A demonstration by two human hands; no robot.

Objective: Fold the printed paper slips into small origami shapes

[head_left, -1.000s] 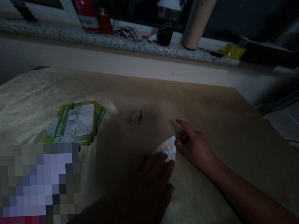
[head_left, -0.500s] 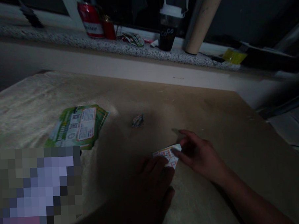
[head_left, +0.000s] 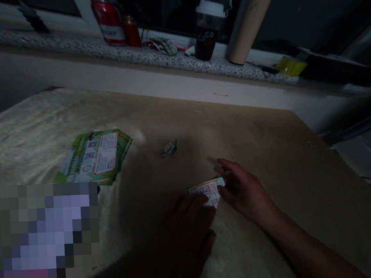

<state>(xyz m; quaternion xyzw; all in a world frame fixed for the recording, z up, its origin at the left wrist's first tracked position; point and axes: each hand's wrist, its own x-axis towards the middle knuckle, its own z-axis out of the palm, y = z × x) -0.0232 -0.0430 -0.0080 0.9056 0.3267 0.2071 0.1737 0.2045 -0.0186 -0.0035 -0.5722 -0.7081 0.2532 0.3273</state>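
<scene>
A small folded printed paper (head_left: 210,190), white with orange and green print, lies on the table in front of me. Over its lower left part my left hand (head_left: 189,225) rests palm down, fingers stretched out flat and pressing on it. At the paper's right corner is my right hand (head_left: 246,189), its thumb on the edge and its curled fingers behind, while the index finger reaches out past it. A crumpled or folded paper piece (head_left: 170,148) sits farther back. To the left lies a fanned stack of green printed leaflets (head_left: 94,157).
Along the granite window sill (head_left: 157,62) stand a red can (head_left: 109,23), a red lighter-like object (head_left: 132,31), a lidded drink cup (head_left: 208,35) and a cardboard tube (head_left: 250,29). A yellow packet (head_left: 291,66) lies at the right. The lower left corner is pixelated.
The view has shifted slightly. My right thumb has drawn back a little to the right along the paper's edge; my left hand stays in place on the paper.
</scene>
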